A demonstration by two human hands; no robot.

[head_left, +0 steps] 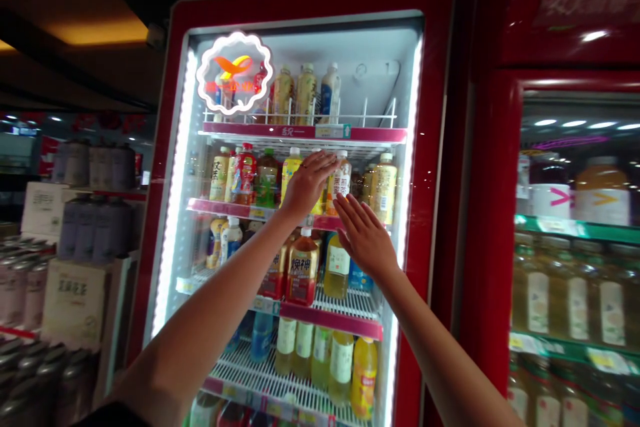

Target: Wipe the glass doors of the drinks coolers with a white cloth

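Note:
My left hand (311, 180) is raised in front of the second shelf, its fingers stretched out toward the right. Lower and to its right, my right hand (369, 237) is also open, with long fingers pointing up and left. Between and behind the fingertips stands a jasmine tea bottle (341, 177) with a pale label. Neither hand holds anything, and I cannot tell whether they touch the cooler's glass front. Below my left hand is a red-brown bottle (303, 268); a pale yellow bottle (337, 265) is partly hidden behind my right hand.
The tall red drinks cooler (440, 147) has several lit shelves of bottles and a glowing round sign (235, 73) at upper left. A second red cooler (500, 167) stands to the right. On the left are stacked cartons (75, 297) and grey-purple containers (93, 227).

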